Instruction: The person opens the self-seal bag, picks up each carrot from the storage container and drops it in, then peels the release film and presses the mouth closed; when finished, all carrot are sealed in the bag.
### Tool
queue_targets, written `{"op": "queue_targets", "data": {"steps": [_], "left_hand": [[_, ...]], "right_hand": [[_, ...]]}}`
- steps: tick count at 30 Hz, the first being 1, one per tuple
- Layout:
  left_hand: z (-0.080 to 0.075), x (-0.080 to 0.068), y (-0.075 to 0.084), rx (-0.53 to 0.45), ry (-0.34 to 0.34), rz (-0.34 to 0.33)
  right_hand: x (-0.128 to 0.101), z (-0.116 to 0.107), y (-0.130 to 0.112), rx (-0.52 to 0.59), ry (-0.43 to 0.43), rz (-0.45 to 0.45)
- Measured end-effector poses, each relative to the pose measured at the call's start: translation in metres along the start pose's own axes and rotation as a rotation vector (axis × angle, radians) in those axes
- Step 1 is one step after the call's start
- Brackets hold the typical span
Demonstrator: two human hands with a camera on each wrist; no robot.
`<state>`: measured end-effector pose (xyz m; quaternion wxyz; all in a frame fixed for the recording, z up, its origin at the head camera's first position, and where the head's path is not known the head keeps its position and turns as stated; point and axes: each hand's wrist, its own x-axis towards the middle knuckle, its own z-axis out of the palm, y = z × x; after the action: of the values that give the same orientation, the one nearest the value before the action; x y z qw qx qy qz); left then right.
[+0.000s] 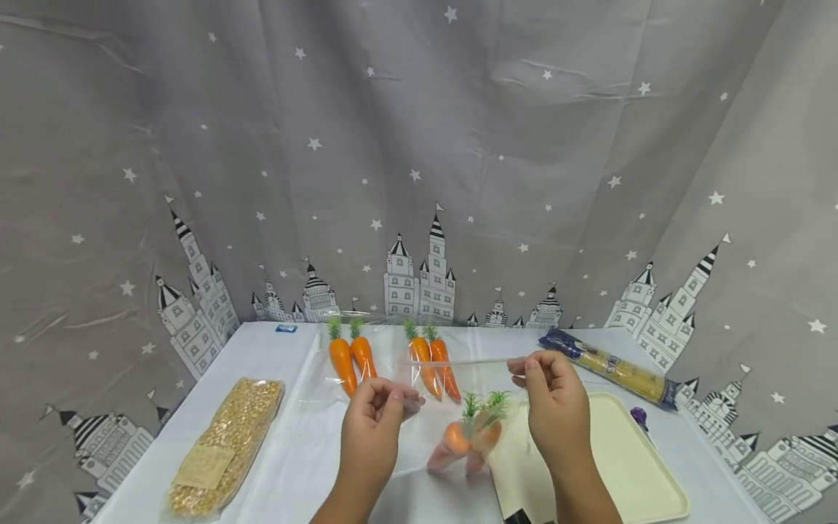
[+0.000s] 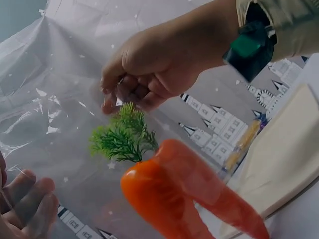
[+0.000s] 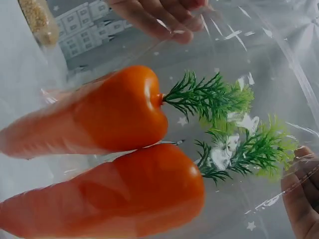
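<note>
While the desk (image 1: 288,451) carries the tray (image 1: 628,466), the clear bag (image 1: 452,407) with two carrots (image 1: 468,440) hangs just left of that tray. Left hand (image 1: 373,426) and right hand (image 1: 553,404) each pinch its top edge; I judge an even, taut pull best to keep the carrots low.

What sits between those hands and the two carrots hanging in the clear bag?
Only the bag itself: the left hand and right hand pinch the clear bag at its top edge, and the two carrots hang inside its film, untouched.
</note>
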<state>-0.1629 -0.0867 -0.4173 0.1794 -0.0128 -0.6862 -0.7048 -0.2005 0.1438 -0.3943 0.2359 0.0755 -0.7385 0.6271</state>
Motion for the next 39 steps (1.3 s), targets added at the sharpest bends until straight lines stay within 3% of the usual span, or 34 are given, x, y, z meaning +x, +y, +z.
{"op": "queue_targets", "data": {"steps": [4, 9, 15, 24, 28, 33, 36, 39], "left_hand": [[0.000, 0.006, -0.002, 0.030, -0.003, 0.012], [0.005, 0.008, 0.001, 0.108, -0.001, 0.106], [0.008, 0.013, 0.005, 0.060, 0.040, 0.188], [0.009, 0.018, 0.006, 0.000, 0.017, 0.181], [0.010, 0.018, 0.006, -0.027, 0.011, 0.181], [0.010, 0.018, 0.005, -0.075, -0.007, 0.197], [0.009, 0.019, 0.005, -0.079, -0.013, 0.195], [0.008, 0.019, 0.004, -0.062, -0.013, 0.170]], "right_hand": [[-0.004, 0.005, -0.001, -0.084, 0.042, -0.019], [-0.007, 0.010, -0.004, -0.159, 0.068, -0.040], [-0.006, 0.012, -0.006, -0.223, 0.111, -0.060], [-0.007, 0.012, -0.008, -0.250, 0.105, -0.064], [-0.009, 0.013, -0.013, -0.340, 0.151, -0.207], [-0.013, 0.019, -0.030, -0.411, 0.198, -0.567], [-0.017, 0.027, -0.044, -0.399, 0.134, -0.747], [-0.022, 0.035, -0.058, -0.381, 0.020, -0.841]]}}
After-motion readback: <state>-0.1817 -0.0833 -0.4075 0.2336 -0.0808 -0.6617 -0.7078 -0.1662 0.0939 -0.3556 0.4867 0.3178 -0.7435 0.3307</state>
